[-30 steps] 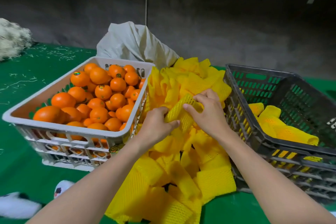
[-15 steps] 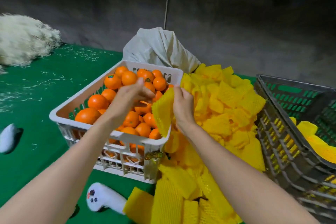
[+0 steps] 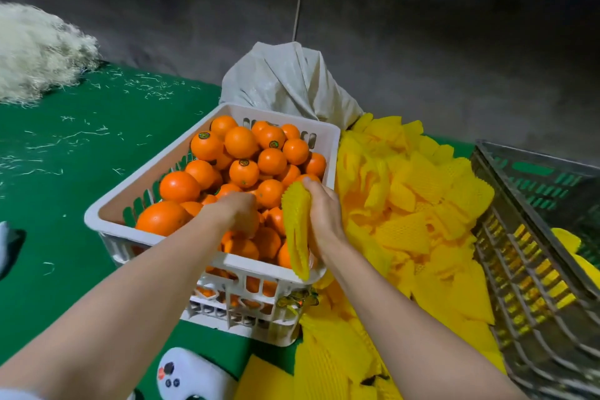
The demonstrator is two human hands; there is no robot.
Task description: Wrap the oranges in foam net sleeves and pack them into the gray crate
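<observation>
white crate (image 3: 107,221) of oranges (image 3: 240,143) at left; left hand (image 3: 235,213) down among them, fingers hidden, grip can't be told. right hand (image 3: 324,221) pinches one foam net sleeve (image 3: 295,227) over crate's near corner. sleeve pile (image 3: 409,204), then gray crate (image 3: 526,269) far right. step, likely: picking fruit. next: lift one orange, spread sleeve mouth.

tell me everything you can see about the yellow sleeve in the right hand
The foam net sleeve is bright yellow with a fine ribbed mesh texture, soft-looking and flattened. It hangs roughly upright, its lower end drooping past the near rim of the white crate. The right hand grips it along one side.
</observation>
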